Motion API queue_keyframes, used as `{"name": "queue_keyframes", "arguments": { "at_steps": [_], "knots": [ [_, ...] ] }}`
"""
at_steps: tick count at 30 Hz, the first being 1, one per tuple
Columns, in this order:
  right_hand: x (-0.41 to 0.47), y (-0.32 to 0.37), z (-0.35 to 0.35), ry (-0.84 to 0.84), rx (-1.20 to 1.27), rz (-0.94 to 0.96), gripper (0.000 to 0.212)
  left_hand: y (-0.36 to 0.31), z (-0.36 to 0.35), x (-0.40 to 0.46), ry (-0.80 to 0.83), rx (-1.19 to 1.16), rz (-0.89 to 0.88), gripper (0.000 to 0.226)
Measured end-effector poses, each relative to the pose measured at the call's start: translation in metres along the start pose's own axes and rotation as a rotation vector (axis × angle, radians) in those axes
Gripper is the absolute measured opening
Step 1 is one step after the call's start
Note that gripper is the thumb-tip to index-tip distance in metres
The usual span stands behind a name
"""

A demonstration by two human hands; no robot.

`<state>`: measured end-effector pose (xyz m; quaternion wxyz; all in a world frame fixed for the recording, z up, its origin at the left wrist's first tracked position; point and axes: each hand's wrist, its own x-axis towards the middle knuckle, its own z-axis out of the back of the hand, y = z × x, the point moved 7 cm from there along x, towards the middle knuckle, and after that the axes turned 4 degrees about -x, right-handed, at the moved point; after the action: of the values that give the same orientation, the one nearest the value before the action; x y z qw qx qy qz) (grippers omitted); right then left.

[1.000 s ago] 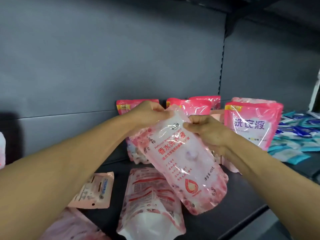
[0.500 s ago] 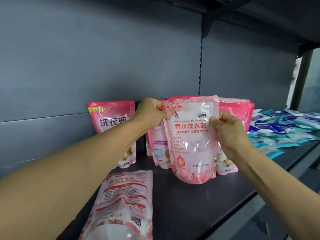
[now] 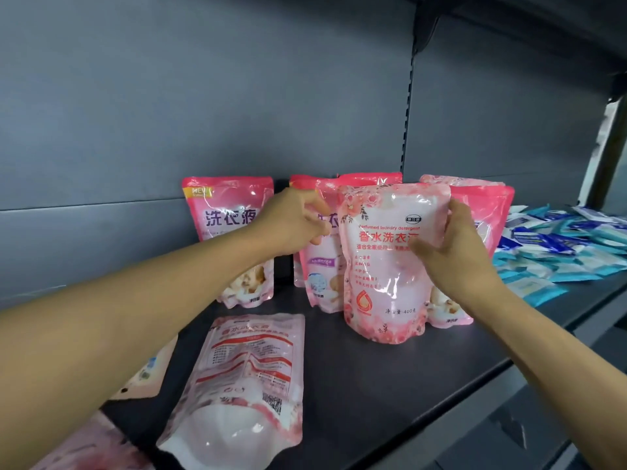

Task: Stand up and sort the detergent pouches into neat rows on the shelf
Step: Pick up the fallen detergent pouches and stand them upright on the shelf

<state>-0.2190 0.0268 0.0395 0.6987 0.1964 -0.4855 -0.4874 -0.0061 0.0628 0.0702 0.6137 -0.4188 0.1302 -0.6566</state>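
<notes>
The pale pink pouch (image 3: 383, 262), tilted in mid-air a second ago, now stands upright on the shelf (image 3: 390, 385), just in front of the darker pink pouches (image 3: 230, 239) along the back edge. The right hand (image 3: 454, 252) steadies it, thumb on its face and fingers round its right side. The left hand (image 3: 291, 222) has let go of its top corner and hovers beside it, fingers loosely curled, holding nothing. Another pouch (image 3: 241, 385) lies flat near the front edge, probably next to stand up.
</notes>
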Motion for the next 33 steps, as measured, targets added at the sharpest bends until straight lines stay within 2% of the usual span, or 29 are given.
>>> {"name": "queue_keyframes", "arguments": {
  "at_steps": [3, 5, 7, 11, 14, 16, 18, 22, 24, 27, 30, 33],
  "knots": [
    [-0.022, 0.03, 0.009, -0.129, -0.277, 0.225, 0.083, 0.019, 0.016, -0.016, 0.031, 0.068, 0.05, 0.016],
    [-0.043, 0.054, 0.009, -0.171, -0.307, 0.384, 0.074, 0.042, 0.024, -0.027, 0.085, 0.134, 0.136, 0.015],
    [-0.059, 0.07, -0.007, -0.075, -0.253, 0.468, 0.056, 0.07, 0.027, -0.039, 0.174, 0.235, 0.234, 0.016],
    [-0.08, 0.062, -0.075, 0.329, -0.193, 0.357, 0.028, 0.122, 0.02, -0.06, 0.356, 0.462, 0.365, 0.025],
    [-0.083, 0.04, -0.117, 0.481, -0.254, 0.174, 0.028, 0.146, 0.013, -0.065, 0.407, 0.563, 0.389, 0.025],
    [-0.082, 0.022, -0.134, 0.537, -0.273, 0.023, 0.033, 0.158, 0.013, -0.062, 0.369, 0.58, 0.416, 0.025],
    [-0.08, 0.007, -0.146, 0.565, -0.213, -0.129, 0.038, 0.169, 0.016, -0.058, 0.297, 0.48, 0.487, 0.026],
    [-0.078, -0.004, -0.156, 0.56, 0.076, -0.407, 0.036, 0.184, 0.019, -0.061, 0.126, 0.041, 0.694, 0.012],
    [-0.078, -0.001, -0.159, 0.576, 0.2, -0.476, 0.026, 0.188, 0.019, -0.066, 0.079, -0.147, 0.773, 0.014],
    [-0.078, 0.003, -0.161, 0.591, 0.313, -0.533, 0.009, 0.188, 0.016, -0.076, 0.113, -0.309, 0.872, 0.012],
    [-0.079, 0.002, -0.163, 0.582, 0.365, -0.594, 0.006, 0.181, 0.02, -0.082, 0.124, -0.36, 0.906, 0.009],
    [-0.082, 0.002, -0.165, 0.571, 0.494, -0.681, 0.01, 0.164, 0.033, -0.077, 0.081, -0.577, 0.855, 0.012]
  ]
}}
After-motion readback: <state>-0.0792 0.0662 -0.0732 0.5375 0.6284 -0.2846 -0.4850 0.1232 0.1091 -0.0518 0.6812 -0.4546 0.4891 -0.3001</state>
